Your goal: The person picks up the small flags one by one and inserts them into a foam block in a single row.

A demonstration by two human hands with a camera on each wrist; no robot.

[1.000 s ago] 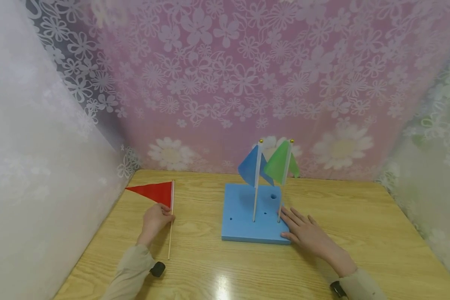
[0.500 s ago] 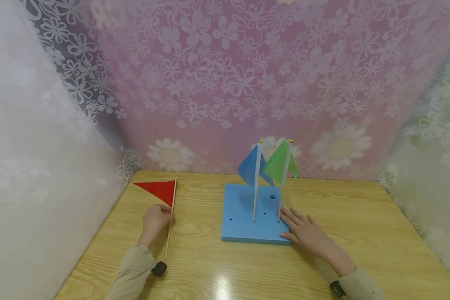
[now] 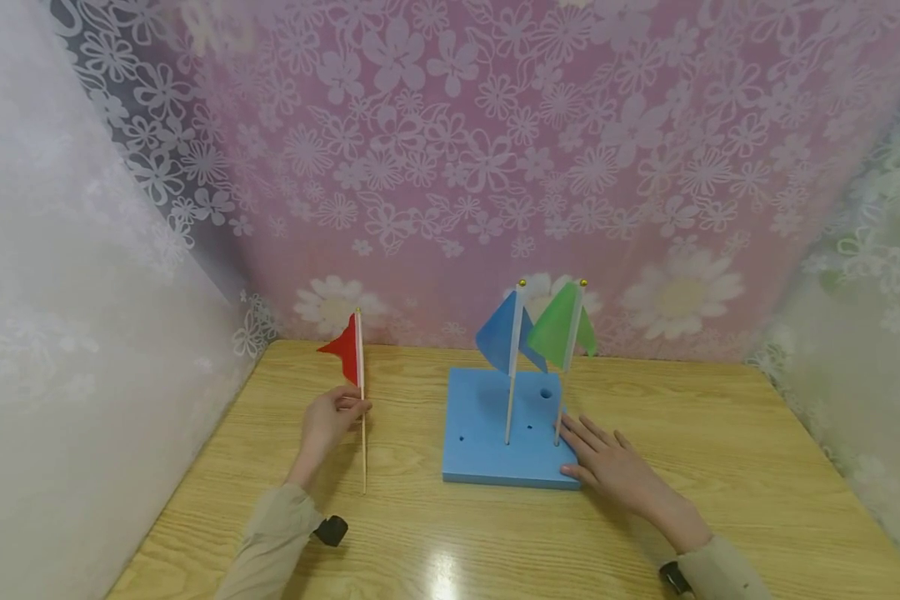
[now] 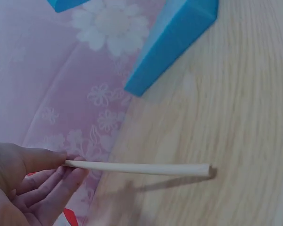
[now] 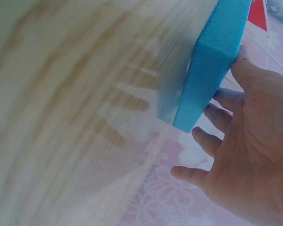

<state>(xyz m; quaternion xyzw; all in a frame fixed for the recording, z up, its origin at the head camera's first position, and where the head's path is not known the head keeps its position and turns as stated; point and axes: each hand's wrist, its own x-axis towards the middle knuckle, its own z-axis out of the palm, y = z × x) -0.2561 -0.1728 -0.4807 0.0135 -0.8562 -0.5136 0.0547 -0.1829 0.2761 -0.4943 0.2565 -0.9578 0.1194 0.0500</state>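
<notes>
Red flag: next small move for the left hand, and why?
Probably carry the red flag right, over the blue foam block. The left hand pinches its stick nearly upright, the tip low by the table. The block shows free holes left of the blue flag and green flag, and the right hand rests on its corner.

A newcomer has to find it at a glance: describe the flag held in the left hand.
Start at the blue foam block on the wooden table, where a blue flag and a green flag stand planted. Left of the block, the left hand pinches a thin wooden stick upright. That is the red flag: the only red one, and the only one not in the block.
</notes>
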